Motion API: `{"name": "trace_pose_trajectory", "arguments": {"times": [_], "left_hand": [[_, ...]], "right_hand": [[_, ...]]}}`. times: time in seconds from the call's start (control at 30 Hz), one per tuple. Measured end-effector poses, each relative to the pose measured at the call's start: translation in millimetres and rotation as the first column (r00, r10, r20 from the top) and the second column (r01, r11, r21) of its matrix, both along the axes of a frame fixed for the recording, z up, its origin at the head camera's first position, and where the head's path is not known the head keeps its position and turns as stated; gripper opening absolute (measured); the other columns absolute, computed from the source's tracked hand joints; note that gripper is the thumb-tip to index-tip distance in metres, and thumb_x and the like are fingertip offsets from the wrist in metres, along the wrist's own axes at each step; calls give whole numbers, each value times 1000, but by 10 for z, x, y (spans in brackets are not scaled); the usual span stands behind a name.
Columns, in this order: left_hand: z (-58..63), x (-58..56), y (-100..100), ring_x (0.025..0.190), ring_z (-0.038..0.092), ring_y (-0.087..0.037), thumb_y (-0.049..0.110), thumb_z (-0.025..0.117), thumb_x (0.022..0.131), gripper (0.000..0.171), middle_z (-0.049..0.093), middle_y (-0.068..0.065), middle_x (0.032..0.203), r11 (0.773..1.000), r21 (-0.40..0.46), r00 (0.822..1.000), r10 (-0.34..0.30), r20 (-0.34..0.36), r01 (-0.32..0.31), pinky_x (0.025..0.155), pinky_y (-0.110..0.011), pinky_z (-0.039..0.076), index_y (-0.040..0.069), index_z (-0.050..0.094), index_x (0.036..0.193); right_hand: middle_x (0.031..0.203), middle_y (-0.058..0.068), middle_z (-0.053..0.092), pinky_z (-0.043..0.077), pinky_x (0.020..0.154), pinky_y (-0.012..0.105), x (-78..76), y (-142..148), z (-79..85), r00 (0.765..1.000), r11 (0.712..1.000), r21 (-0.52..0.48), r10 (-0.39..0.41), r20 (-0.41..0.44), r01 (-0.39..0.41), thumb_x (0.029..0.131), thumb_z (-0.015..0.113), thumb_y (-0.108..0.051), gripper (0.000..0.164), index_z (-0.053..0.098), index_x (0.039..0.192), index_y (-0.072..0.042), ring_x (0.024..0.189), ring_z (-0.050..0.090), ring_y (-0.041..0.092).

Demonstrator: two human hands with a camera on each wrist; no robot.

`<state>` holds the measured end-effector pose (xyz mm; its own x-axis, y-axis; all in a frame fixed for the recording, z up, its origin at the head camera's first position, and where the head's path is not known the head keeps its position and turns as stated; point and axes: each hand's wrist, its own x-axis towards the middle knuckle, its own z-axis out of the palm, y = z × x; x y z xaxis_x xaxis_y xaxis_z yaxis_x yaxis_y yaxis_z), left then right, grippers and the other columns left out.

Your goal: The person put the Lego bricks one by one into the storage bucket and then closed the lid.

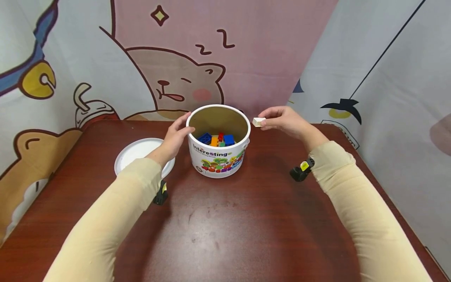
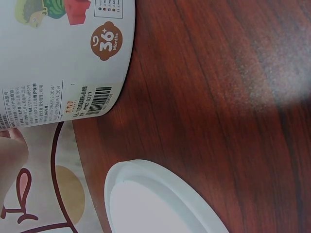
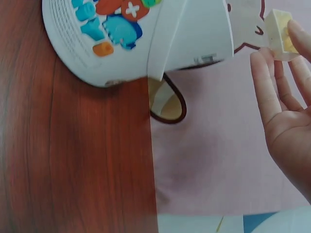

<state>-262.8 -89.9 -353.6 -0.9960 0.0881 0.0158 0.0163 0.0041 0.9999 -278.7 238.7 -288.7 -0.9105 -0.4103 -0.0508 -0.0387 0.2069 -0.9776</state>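
Note:
A white bucket (image 1: 218, 162) with a printed label stands upright on the table, its top uncovered. Inside lie several toy building blocks (image 1: 213, 140), blue, orange, red and green. My left hand (image 1: 170, 141) holds the bucket at its left rim, thumb over the edge; in the left wrist view the bucket wall (image 2: 58, 63) hides most of its fingers. To the right of the rim, my right hand (image 1: 283, 120) pinches a small cream-white toy block (image 1: 258, 122) between thumb and fingers, held up in the air. The right wrist view shows this block (image 3: 278, 36) close up, yellowish on one face.
A round white lid (image 1: 135, 150) lies on the brown table (image 1: 225, 227) left of the bucket, partly under the left forearm. Behind the table hangs a cartoon-printed cloth (image 1: 260, 51). Black wrist cameras (image 1: 300, 172) are worn on both wrists.

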Motion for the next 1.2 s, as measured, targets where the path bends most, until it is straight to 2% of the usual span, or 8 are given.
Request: {"name": "trace_pose_trajectory", "arguments": {"times": [0.27,0.4,0.63,0.87,1.03,1.2], "left_hand": [[10,0,-11,136,31,-21,6,50,89,59,30,-8,151,1000,-9,1000,-4,1,4,115,-34,23,12,34,145],[4,-9,-16,136,30,-21,6,50,89,59,30,-7,151,1000,-4,1000,-8,6,8,115,-34,23,13,34,146],[-14,-16,-10,134,32,-21,5,51,88,60,31,-7,151,1000,8,1000,-4,6,4,114,-33,24,12,35,145],[0,-10,-5,135,30,-20,7,50,89,59,28,-5,152,1000,2,1000,-15,14,15,115,-34,24,14,33,146],[2,2,-3,135,31,-21,7,50,90,59,29,-6,151,1000,10,1000,-15,9,15,115,-34,24,13,33,146],[9,10,-11,136,30,-22,7,51,90,59,28,-7,152,1000,-7,1000,-11,9,11,115,-35,24,12,33,146]], "right_hand": [[82,0,68,56,71,27,-35,-287,46,1000,1000,-9,9,-11,-10,83,62,2,14,69,90,-8,73,64,16],[82,1,68,56,72,27,-58,-420,52,1000,999,39,-18,-8,18,82,65,-1,13,68,94,-4,73,64,17],[86,2,65,56,77,29,-72,-601,58,999,997,65,-31,23,29,83,65,1,28,60,109,7,76,65,18],[95,6,63,52,87,36,-51,-679,75,998,999,19,-35,60,34,82,64,4,40,53,120,12,82,64,14],[110,10,59,54,85,32,-31,-677,75,998,999,13,-40,56,40,86,58,4,43,48,127,12,85,64,14],[101,7,62,55,78,27,-33,-674,60,999,999,-13,-45,30,46,89,56,0,39,49,125,11,88,64,19]]}}
